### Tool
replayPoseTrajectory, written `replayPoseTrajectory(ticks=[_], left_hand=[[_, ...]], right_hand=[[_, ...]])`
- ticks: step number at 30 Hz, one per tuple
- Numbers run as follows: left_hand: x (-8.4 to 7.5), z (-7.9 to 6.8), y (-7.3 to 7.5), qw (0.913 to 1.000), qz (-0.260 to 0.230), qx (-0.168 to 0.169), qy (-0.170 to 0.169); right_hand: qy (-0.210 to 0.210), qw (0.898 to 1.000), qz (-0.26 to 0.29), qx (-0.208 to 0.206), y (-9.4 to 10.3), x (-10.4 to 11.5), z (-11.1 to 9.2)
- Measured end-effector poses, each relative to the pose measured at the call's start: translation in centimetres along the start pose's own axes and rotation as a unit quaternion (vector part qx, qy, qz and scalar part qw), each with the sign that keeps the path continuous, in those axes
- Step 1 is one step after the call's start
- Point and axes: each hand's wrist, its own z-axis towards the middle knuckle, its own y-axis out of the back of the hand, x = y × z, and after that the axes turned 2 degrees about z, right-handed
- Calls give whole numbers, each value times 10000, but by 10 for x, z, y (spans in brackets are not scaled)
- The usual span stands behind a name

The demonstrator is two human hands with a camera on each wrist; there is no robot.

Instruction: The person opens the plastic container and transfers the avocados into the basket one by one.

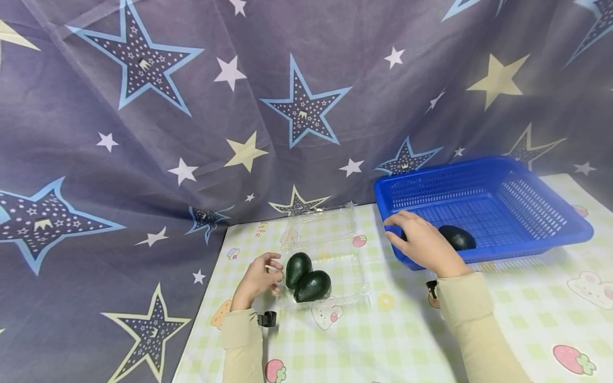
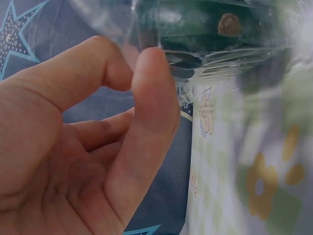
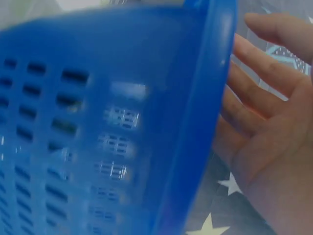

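Note:
A clear plastic clamshell box (image 1: 356, 274) lies opened on the table with its lid (image 1: 321, 226) folded back. Two dark green avocados (image 1: 299, 270) sit together at its left side. At the box's left edge, my left hand (image 1: 258, 279) pinches the plastic rim between thumb and forefinger; the left wrist view shows an avocado (image 2: 195, 22) through the wall. My right hand (image 1: 421, 242) reaches over the near-left rim of a blue basket (image 1: 541, 247), fingers extended and thumb apart. An avocado (image 1: 457, 238) lies in the basket beside this hand; another dark shape is mostly hidden under it.
A checked, printed cloth covers the table (image 1: 383, 340). Behind it hangs a star-patterned curtain (image 1: 316, 165), close to the back of the box and basket. The basket stands to the right of the box, with a gap between them.

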Motion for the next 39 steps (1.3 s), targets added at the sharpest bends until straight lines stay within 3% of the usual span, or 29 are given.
replayPoseTrajectory(ticks=[7,19,30,39], left_hand=[[0,1,0,10000,-18,5,-13],[0,0,-1,10000,7,-27,-24],[1,-2,-2,10000,7,18,-36],[1,-1,-1,10000,-2,-8,-76]], right_hand=[[404,9991,-92,-81,-18,12,9],[598,9973,430,78,-53,36,19],[268,9965,525,596,-90,50,21],[353,9915,751,999,-104,63,21]])
